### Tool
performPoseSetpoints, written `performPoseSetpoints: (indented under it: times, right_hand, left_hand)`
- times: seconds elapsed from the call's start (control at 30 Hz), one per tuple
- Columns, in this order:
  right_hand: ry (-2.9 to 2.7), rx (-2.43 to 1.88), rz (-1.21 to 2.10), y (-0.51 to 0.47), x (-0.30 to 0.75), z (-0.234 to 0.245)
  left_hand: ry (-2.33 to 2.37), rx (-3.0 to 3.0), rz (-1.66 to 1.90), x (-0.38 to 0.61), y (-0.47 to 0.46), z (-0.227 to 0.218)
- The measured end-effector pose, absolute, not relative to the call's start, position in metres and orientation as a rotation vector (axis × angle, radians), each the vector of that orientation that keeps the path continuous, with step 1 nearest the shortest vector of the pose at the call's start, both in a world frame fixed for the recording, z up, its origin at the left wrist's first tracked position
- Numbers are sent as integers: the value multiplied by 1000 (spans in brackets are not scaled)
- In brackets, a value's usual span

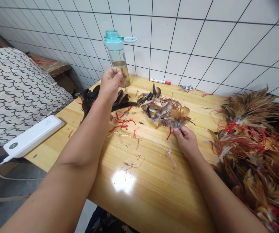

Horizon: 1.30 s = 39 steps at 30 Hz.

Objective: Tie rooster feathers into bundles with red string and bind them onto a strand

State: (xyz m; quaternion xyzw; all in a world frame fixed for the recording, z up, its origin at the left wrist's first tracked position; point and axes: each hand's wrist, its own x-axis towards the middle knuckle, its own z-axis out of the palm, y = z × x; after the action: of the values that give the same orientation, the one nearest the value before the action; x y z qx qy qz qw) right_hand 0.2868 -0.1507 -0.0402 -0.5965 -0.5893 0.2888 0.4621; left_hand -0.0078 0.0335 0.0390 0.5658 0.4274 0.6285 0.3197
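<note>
Pinched shut over black feathers (93,97) far left, left hand (111,82), contents unclear; right hand (186,139) clamped on brown feather clump (166,111), centre. Two small piles apparently sorted; big tied heap (256,139) right remaining.

head camera looks forward and down, close over the wooden table (154,200) (tiled wall (202,38) straight ahead).

Observed left hand (110,84) raised above far edge of table (154,194), fingertips pinched together; right hand (186,140) low at table middle, fingers curled closed.
</note>
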Motion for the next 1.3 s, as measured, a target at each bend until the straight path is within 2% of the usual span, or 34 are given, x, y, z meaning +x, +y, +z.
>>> performPoseSetpoints:
  times: [0.2,0.37,0.5,0.6,0.8,1.1,1.3]
  right_hand:
    - [-1393,-1445,778,-151,285,-38]
    - [-1384,-1420,799,-151,284,-34]
    - [-1379,-1420,795,-151,284,-34]
    - [-1361,-1444,802,-150,285,-36]
    - [-1309,-1425,820,-149,286,-38]
    - [-1332,-1405,807,-148,286,-39]
    - [-1357,-1404,790,-146,284,-40]
  left_hand:
    - [954,1622,1182,19,-5,68]
    - [913,1818,854,47,-26,60]
    - [1150,2086,650,52,-23,50]
    - [1322,2320,444,47,-25,60]
    - [936,2443,-188,63,-57,84]
    - [1222,2601,-571,97,-82,67]
    - [1387,2572,-454,102,-100,56]
